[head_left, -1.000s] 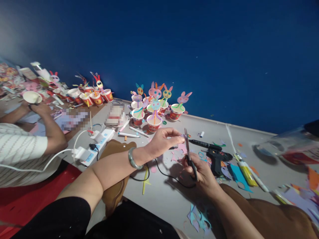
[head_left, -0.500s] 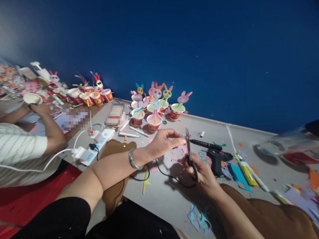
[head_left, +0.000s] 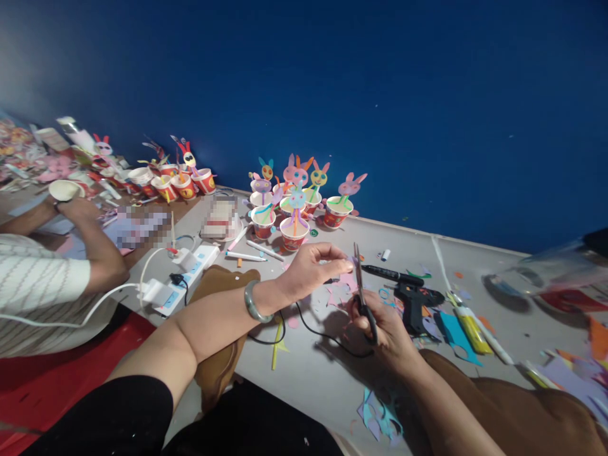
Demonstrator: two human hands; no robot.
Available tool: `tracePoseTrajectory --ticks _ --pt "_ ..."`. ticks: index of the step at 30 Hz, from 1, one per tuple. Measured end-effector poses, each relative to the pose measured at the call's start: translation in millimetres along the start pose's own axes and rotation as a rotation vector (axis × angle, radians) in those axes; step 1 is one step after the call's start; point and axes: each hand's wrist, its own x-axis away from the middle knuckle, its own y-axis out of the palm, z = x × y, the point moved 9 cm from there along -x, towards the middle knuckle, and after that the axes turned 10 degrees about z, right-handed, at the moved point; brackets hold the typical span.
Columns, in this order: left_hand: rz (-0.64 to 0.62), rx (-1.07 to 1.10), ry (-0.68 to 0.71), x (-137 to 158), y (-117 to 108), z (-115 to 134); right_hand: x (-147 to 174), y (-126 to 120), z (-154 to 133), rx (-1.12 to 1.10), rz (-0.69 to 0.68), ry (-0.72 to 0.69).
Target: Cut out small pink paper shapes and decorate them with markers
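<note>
My right hand (head_left: 377,323) is wrapped round the handles of a pair of black scissors (head_left: 360,278), whose blades point up and away from me. Just left of the blades, my left hand (head_left: 316,269) pinches a small piece of purple paper (head_left: 352,260), mostly covered by the fingertips. Pink paper scraps (head_left: 341,292) lie on the table beneath the two hands. Beyond my right hand are a black marker (head_left: 392,276) and a black glue gun (head_left: 412,307).
Paper cups with paper rabbits (head_left: 294,234) stand along the blue wall. A power strip (head_left: 190,278) with plugged-in chargers lies left of my forearm. Blue paper scraps (head_left: 380,415) lie near the front edge. At far left, a co-worker's hands hold a cup (head_left: 65,189).
My left hand has shifted very slightly up and left, away from the scissor blades. My right hand stays nearly still with the scissors. The co-worker's cup has moved slightly right.
</note>
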Motion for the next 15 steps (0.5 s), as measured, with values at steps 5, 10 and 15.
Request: tracePoseTrajectory --ticks 5,10,15 --pt "-0.003 -0.008 -0.010 0.5 0.4 -0.7 -0.7 0.9 0.4 0.000 -0.015 0.010" --pt "-0.023 -0.022 -0.022 0.4 1.9 -2.6 -1.1 1.1 -1.4 0.000 -0.026 0.007" --pt "-0.028 -0.017 -0.011 -0.7 1.6 -3.9 -0.7 0.5 -1.9 0.004 -0.019 -0.002"
